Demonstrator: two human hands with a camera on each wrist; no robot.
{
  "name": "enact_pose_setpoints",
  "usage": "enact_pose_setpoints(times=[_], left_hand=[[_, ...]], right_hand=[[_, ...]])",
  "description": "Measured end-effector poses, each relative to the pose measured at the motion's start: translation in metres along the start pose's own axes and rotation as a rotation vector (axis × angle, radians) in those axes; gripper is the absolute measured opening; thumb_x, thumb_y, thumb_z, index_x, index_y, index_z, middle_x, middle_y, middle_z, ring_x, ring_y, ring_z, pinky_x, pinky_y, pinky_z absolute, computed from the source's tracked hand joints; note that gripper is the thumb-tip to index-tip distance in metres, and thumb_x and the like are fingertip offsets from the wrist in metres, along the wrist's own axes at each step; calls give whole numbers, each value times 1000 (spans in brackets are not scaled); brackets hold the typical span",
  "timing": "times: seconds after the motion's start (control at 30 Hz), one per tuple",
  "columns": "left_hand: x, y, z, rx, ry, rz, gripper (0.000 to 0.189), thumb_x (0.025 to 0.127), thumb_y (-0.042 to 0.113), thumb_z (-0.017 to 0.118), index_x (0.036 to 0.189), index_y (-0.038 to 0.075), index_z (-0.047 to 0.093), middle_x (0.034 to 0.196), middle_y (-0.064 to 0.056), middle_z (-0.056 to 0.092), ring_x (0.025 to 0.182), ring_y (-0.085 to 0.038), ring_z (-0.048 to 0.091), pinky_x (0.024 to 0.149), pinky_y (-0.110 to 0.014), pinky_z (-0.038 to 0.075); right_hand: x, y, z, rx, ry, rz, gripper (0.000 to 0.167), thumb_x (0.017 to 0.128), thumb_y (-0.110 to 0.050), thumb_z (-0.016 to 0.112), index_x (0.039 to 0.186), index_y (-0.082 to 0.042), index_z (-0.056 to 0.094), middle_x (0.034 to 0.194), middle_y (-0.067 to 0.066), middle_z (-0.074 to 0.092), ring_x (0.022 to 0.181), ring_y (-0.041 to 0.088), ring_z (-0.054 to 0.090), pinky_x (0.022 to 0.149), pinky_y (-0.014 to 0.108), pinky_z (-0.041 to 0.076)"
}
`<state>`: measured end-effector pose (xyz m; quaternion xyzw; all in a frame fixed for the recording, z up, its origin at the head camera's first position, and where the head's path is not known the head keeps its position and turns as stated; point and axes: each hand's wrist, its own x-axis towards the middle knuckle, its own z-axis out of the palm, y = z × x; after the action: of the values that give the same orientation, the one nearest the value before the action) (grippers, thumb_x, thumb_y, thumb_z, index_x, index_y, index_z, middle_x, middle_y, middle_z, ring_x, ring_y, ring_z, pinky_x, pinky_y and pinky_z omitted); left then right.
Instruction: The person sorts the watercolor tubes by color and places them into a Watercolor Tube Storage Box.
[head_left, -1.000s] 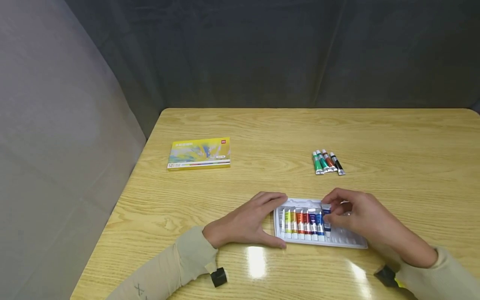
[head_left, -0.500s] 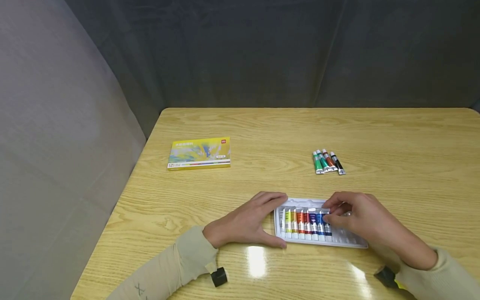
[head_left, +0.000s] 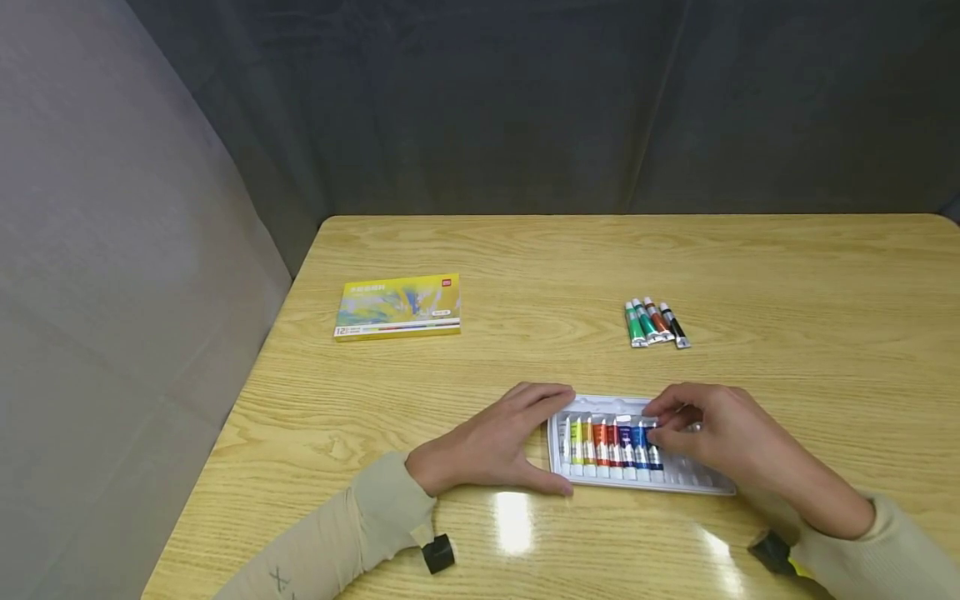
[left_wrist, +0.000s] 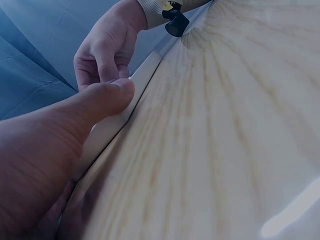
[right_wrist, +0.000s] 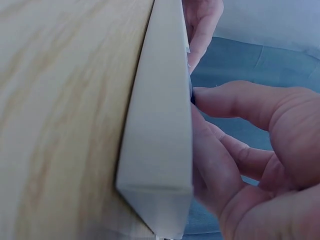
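A white plastic tray (head_left: 611,403) lies on the table with a row of small paint tubes (head_left: 602,446) in the slots of its left part. My left hand (head_left: 504,442) spans the tray's left end, fingers at the far edge and thumb at the near edge. With thumb and fingers my right hand (head_left: 708,423) pinches the upper end of a dark blue paint tube (head_left: 656,460), which lies at the row's right end. The right fingers partly hide that tube and the slots beyond it. In the right wrist view, the tray's side wall (right_wrist: 157,100) covers most of the tube.
Several loose paint tubes (head_left: 657,323), green, brown-red and black, lie together behind the tray. A flat yellow paint box (head_left: 397,308) lies at the back left of the wooden table (head_left: 525,250). A dark cloth (head_left: 480,108) hangs behind the table.
The dark blue paint tube, raised and tilted a second ago, has come down in line beside the other tubes. My right hand has barely shifted; my left hand has stayed put.
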<state>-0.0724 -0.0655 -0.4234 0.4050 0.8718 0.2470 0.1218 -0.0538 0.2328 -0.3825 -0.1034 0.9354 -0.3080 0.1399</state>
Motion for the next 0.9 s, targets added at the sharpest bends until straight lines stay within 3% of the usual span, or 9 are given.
enact_pose_setpoints(times=[0.4,0.9], left_hand=[[1,0,0,-3,1,5,111,80,67,79,164,15,29,168,1,34,154,-16,35,127,-34,37],[1,0,0,-5,13,17,111,79,66,81,164,15,31,167,0,36,153,-16,36,128,-34,36]], right_hand=[[0,1,1,-4,9,-12,26,81,-20,87,103,-13,76,90,-5,73,78,3,62,65,19,53],[-2,2,-5,-22,33,-21,15,92,-20,75,108,-17,76,94,-6,76,82,2,63,68,19,52]])
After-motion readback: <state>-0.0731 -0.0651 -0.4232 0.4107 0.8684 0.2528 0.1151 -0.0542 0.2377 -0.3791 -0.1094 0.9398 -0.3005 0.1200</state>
